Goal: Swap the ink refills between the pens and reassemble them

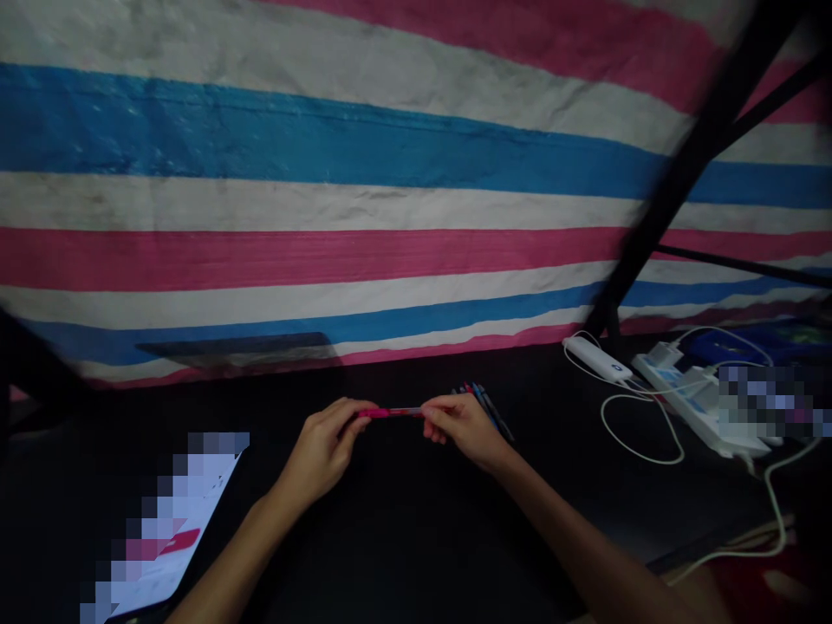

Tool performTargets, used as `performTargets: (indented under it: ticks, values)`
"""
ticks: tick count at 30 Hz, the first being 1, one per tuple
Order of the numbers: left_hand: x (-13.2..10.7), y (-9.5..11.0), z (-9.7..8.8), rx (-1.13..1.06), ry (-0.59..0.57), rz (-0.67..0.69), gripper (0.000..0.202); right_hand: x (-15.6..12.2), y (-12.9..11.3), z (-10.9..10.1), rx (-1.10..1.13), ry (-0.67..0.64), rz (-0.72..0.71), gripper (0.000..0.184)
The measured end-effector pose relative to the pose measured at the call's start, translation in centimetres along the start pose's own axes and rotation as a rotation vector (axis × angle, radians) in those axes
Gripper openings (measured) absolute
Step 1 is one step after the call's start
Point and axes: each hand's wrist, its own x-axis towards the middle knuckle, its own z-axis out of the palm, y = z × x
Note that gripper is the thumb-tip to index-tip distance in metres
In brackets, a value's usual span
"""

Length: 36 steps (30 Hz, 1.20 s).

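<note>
A thin pen (394, 412) with a pink end and a pale, see-through barrel is stretched level between my two hands, above the black table. My left hand (330, 444) pinches its pink end between thumb and fingers. At the other end, my right hand (463, 423) grips the pale part with thumb and forefinger, the other fingers curled in. Just behind the right hand lie several pens (487, 406) in a loose bunch, partly hidden by that hand.
A lit screen (188, 537) lies at left, partly blurred out. To the right are a white power strip (698, 403), a white device (596, 360) and looping cables (676, 451). Dark metal bars (676, 186) slant before a striped sheet (325, 260) at the back.
</note>
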Motion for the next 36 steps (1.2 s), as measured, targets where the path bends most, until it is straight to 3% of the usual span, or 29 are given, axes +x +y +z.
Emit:
performTargets:
  ticks: [4,7,10,15,19,21,26,31,36]
  values:
    - [0.1,0.2,-0.1,0.011,-0.023,-0.045,0.02,0.0,-0.3,0.0,-0.059,0.084,-0.114,0.023]
    - [0.2,0.5,0.2,-0.066,-0.03,-0.131,0.022,0.1,-0.5,-0.2,-0.04,0.067,-0.146,0.023]
    - [0.2,0.6,0.6,-0.217,0.03,-0.208,0.02,0.3,-0.3,-0.3,0.038,0.083,-0.072,0.031]
    - [0.3,0.6,1.1,-0.451,0.096,-0.282,0.011,0.4,0.4,-0.4,0.011,0.052,0.21,0.042]
    - [0.4,0.5,1.0,-0.507,0.132,-0.313,0.014,0.1,-0.1,-0.6,0.075,0.023,0.074,0.023]
    - [0.4,0.5,0.9,-0.529,0.147,-0.321,0.015,0.1,-0.5,-0.6,0.12,0.073,0.03,0.031]
    - [0.5,0.4,1.0,-0.563,0.154,-0.32,0.015,0.3,-0.4,-0.4,0.052,0.124,0.211,0.04]
    - [0.5,0.3,1.0,-0.581,0.158,-0.319,0.015,0.1,-0.6,-0.5,0.146,0.108,0.068,0.034]
    - [0.5,0.4,1.0,-0.6,0.155,-0.319,0.015,0.1,-0.7,-0.4,0.155,0.115,0.222,0.041]
